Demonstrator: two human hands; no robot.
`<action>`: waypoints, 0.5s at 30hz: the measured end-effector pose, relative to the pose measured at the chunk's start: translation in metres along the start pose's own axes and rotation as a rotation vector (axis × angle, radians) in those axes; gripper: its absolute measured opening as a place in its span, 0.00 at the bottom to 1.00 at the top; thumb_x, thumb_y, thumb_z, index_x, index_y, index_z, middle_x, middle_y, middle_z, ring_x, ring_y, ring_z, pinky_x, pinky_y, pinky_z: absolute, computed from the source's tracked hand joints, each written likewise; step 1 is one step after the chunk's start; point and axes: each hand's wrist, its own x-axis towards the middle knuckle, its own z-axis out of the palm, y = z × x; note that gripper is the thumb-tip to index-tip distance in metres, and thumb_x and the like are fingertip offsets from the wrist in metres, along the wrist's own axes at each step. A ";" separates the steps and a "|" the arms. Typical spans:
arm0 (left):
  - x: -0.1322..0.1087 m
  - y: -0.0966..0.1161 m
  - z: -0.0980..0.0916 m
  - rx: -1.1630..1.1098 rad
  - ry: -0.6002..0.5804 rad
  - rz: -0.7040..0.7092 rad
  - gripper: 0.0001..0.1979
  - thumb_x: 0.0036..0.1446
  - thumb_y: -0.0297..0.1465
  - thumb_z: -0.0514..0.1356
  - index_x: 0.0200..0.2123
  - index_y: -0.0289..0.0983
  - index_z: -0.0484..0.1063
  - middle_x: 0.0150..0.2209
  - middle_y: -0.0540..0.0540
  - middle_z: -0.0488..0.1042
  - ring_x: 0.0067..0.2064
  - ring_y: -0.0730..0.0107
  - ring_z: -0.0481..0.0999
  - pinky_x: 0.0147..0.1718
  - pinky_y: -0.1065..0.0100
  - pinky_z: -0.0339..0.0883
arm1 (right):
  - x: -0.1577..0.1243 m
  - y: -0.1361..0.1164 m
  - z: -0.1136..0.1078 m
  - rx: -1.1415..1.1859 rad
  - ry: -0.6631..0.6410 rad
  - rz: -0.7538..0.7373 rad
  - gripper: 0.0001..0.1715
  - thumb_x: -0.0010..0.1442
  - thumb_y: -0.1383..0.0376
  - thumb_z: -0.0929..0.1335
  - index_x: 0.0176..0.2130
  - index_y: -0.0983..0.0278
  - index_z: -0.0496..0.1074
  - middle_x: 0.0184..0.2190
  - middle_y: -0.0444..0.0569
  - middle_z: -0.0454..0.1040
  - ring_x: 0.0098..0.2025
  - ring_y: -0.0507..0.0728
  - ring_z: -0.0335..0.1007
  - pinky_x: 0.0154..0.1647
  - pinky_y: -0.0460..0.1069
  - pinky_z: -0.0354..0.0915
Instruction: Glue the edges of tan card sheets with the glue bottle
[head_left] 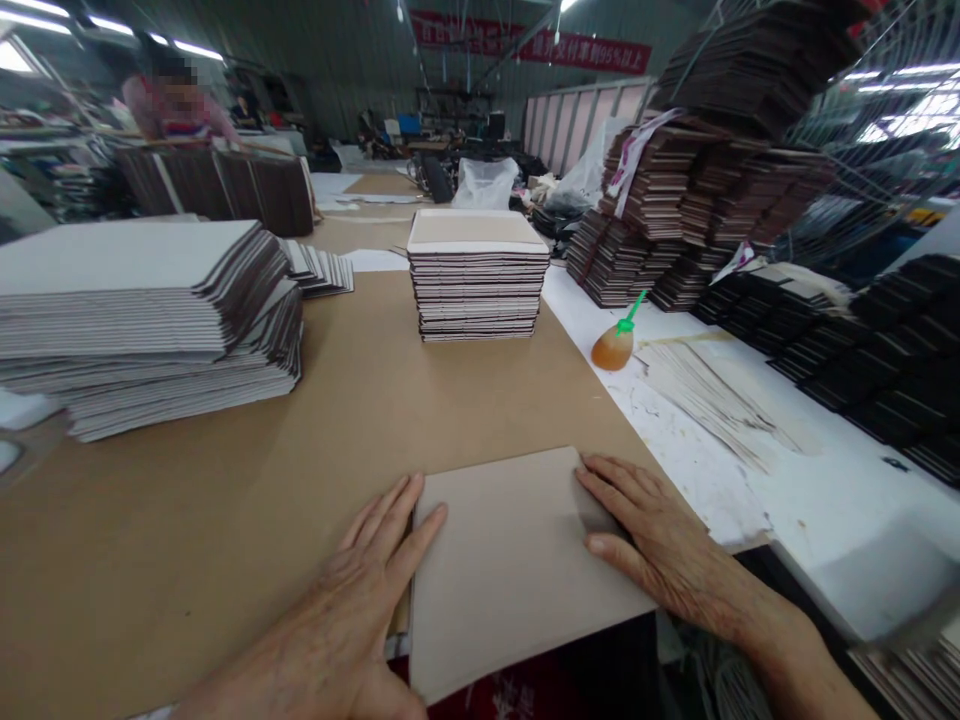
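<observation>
Beige board (506,575) sits right between the left hand (360,580) and right hand (660,535) — both loosely open, touching its sides — with a neat stack (480,290) beyond, orange bottle (612,349) off right.

Squeeze bottle (613,350), amber contents, green nozzle (angled up and right), just outside right edge of bench's (832,510) brown covering (337,400). Pale strips (705,395) beside it. Black stacks (892,350) along bench's right edge. Dark-brown bundles (664,185) toward far right corner. Plastic bag (486,186) near far edge. Red banner (534,42) beyond, high up.
</observation>
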 end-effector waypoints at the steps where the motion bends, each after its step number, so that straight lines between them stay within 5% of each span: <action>1: -0.001 0.000 -0.001 -0.015 -0.011 -0.014 0.74 0.22 0.62 0.68 0.69 0.41 0.37 0.69 0.31 0.25 0.67 0.31 0.37 0.60 0.37 0.46 | 0.001 0.002 -0.006 0.018 -0.008 -0.004 0.35 0.65 0.50 0.62 0.65 0.60 0.56 0.66 0.54 0.54 0.66 0.64 0.50 0.64 0.62 0.54; 6: 0.000 0.007 -0.013 -0.026 -0.049 -0.028 0.67 0.29 0.56 0.70 0.69 0.39 0.42 0.70 0.34 0.27 0.68 0.36 0.37 0.61 0.40 0.44 | 0.012 0.022 -0.048 0.102 0.179 0.045 0.31 0.66 0.52 0.62 0.64 0.59 0.58 0.65 0.51 0.56 0.65 0.63 0.51 0.66 0.62 0.51; 9: 0.001 0.008 -0.012 0.010 -0.054 -0.017 0.65 0.30 0.51 0.71 0.68 0.37 0.44 0.70 0.33 0.28 0.68 0.37 0.37 0.61 0.40 0.44 | 0.022 0.031 -0.070 0.196 0.298 0.097 0.28 0.65 0.51 0.63 0.61 0.58 0.62 0.62 0.51 0.60 0.58 0.63 0.63 0.58 0.60 0.64; 15: 0.000 0.002 -0.003 0.034 0.018 0.014 0.65 0.30 0.50 0.72 0.68 0.40 0.43 0.70 0.33 0.31 0.67 0.33 0.41 0.60 0.38 0.48 | 0.038 0.029 -0.076 0.281 0.294 0.084 0.25 0.64 0.53 0.65 0.57 0.59 0.66 0.56 0.49 0.68 0.52 0.59 0.68 0.52 0.55 0.68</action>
